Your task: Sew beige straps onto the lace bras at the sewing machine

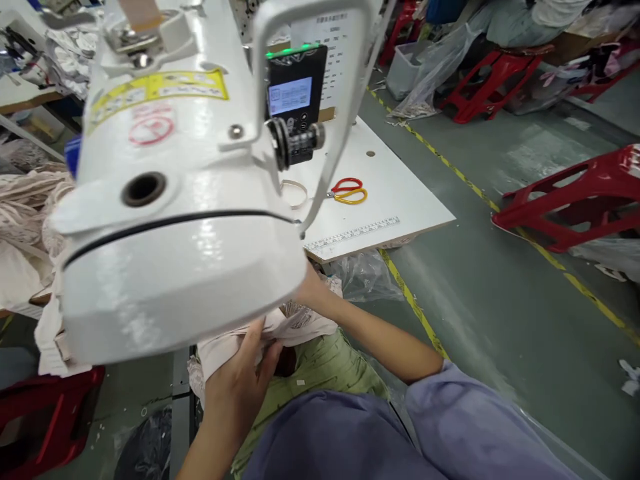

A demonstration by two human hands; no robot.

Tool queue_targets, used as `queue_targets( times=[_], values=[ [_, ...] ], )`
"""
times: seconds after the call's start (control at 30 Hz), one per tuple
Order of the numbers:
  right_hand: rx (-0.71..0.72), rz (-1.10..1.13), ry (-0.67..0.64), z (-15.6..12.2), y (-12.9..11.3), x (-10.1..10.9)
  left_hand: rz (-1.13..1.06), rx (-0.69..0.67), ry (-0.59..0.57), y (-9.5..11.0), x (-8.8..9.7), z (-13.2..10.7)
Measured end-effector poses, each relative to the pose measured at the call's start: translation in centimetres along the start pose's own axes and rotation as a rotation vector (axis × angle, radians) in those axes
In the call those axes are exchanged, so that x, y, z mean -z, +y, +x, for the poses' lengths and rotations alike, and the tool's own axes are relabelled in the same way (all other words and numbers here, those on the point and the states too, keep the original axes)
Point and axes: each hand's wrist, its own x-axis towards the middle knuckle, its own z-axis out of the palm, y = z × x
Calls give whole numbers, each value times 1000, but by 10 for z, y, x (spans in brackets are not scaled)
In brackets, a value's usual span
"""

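Observation:
A white sewing machine head [185, 273] fills the upper left of the view and hides the needle area. Below its front edge lies a pale pink fabric piece with lace [310, 320], spread over my lap. My left hand [240, 380] grips the edge of this fabric, thumb on the near side and fingers partly under the machine head. My right hand [311, 287] reaches in beneath the machine's right end, beside the lace. Its fingers are hidden behind the machine, so their hold cannot be seen.
On the white table [415, 200] lie scissors [350, 191] with red and yellow handles and a printed ruler strip [355, 232]. A control panel [295, 100] stands behind the machine. Piled pale fabric [25, 227] is at left. Red stools [575, 193] stand on the floor at right.

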Motion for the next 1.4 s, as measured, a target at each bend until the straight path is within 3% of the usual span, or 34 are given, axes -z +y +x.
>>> queue_targets(
  times=[0.2,0.43,0.77,0.9,1.1,1.23,1.4],
  values=[
    [-23,120,194,-19,9,-3,99,-66,2,-3,3,-6],
    [-95,181,122,-38,19,0,195,-64,40,-6,4,-9],
    [-38,111,71,-62,3,7,169,-135,63,5,5,-3],
    [10,124,70,-68,3,6,121,-112,14,8,6,-1],
    [-12,114,41,-72,0,10,146,-90,45,18,8,0],
    [-29,97,27,-73,0,12,88,-35,3,22,7,-3],
    [-47,68,12,-74,-2,15,13,41,68,21,3,-7]
  ],
)
